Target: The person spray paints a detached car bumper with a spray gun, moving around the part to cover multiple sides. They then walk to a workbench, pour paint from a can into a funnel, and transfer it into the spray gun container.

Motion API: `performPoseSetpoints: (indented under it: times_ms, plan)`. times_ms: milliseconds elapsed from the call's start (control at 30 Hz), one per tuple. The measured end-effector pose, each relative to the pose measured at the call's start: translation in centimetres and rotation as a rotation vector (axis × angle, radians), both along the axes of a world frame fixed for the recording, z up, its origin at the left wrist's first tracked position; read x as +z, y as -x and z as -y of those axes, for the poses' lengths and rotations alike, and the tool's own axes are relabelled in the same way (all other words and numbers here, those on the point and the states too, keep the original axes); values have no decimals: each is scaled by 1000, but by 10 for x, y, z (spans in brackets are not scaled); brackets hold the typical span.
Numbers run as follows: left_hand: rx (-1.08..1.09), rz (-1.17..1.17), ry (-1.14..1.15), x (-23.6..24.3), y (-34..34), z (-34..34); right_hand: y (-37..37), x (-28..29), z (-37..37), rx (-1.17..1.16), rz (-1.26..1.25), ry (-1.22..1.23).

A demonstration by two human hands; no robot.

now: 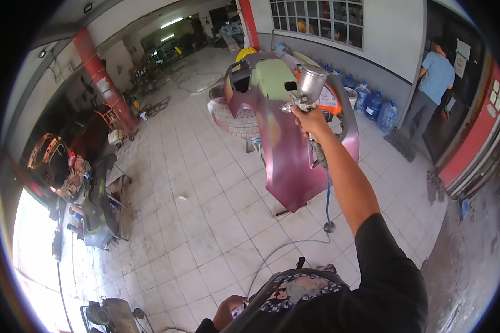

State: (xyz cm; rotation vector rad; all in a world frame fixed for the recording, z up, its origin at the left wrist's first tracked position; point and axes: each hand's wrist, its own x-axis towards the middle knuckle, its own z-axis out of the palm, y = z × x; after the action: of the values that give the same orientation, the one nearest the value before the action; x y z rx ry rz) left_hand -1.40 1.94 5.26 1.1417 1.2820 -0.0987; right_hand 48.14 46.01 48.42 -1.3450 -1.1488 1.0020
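Silvery metal spray gun (301, 102), likely rigid, top-heavy, best held below its cup (313, 82), where right grip (312, 122) clasps it; hold of left grip (226, 312) unclear.

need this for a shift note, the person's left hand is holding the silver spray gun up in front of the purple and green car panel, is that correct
Not quite: in the head view, the right hand holds the silver spray gun up in front of the purple and green car panel, not the left.
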Motion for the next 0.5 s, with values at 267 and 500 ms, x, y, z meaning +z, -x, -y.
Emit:
performPoseSetpoints:
  times_ms: [267, 500]
  plan:
    - [-26, -283, 39, -21, -16, -27, -64, -14, -9, -398, 372, -233]
    - [374, -297, -126, -15, -33, -91, -72, -62, 129, -232, 123, -61]
